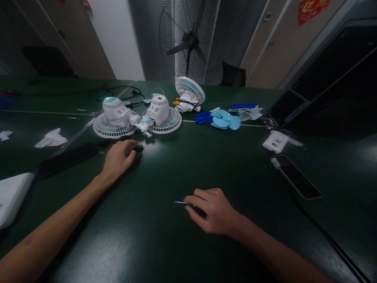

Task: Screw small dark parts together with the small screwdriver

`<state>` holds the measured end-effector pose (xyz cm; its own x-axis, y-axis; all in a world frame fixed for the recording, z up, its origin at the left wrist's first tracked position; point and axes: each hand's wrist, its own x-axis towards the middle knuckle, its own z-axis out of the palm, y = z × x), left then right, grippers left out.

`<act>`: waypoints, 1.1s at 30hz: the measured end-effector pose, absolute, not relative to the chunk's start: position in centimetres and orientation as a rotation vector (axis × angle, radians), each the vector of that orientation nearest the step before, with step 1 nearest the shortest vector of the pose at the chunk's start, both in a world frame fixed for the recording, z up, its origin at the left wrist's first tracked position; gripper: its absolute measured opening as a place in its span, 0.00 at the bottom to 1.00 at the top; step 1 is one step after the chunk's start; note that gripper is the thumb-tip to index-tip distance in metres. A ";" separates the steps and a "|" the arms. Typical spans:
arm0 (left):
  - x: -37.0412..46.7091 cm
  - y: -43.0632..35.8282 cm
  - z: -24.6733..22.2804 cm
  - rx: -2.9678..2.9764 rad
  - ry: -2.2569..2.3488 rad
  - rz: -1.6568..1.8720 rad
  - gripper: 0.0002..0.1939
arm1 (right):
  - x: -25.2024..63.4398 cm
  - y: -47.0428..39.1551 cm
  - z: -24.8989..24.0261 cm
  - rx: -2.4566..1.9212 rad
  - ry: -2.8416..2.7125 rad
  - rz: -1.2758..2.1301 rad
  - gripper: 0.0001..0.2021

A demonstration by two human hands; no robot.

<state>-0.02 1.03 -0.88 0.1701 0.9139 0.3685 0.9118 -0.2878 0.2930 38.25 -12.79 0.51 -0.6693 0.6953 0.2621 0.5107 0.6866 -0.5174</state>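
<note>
My left hand (118, 159) is closed, with thumb and fingers pinching a small dark green part (138, 148) just above the green table; its exact kind is too small to make out. My right hand (213, 210) is closed around a screwdriver (180, 203), whose thin silver shaft points left. Most of its handle is hidden by the fingers. Beyond my left hand lie two white fan heads, one on the left (116, 112) and one beside it (159, 110), both grille-down. Crumpled white pieces rest between them.
Farther back are a small white fan (190, 92), blue gloves (203, 117) and light-blue fan blades (225, 119). At the right lie a phone (297, 177) and a white box (275, 141). A long black object (69, 159) and tissue (52, 138) lie left.
</note>
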 end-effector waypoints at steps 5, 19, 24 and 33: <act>0.0 1.0 -0.9 2.409 1.856 0.736 0.16 | 38.2 -12.9 0.7 -0.939 -2.447 0.561 0.11; 0.2 0.9 -0.7 2.358 1.903 0.766 0.18 | 38.1 -12.9 0.5 -0.939 -2.451 0.514 0.10; 0.1 1.0 -0.8 2.388 1.901 0.720 0.16 | 38.1 -12.9 0.4 -0.929 -2.450 0.536 0.11; 0.4 0.9 -0.4 2.387 1.891 0.688 0.17 | 38.0 -12.8 0.6 -0.948 -2.463 0.546 0.11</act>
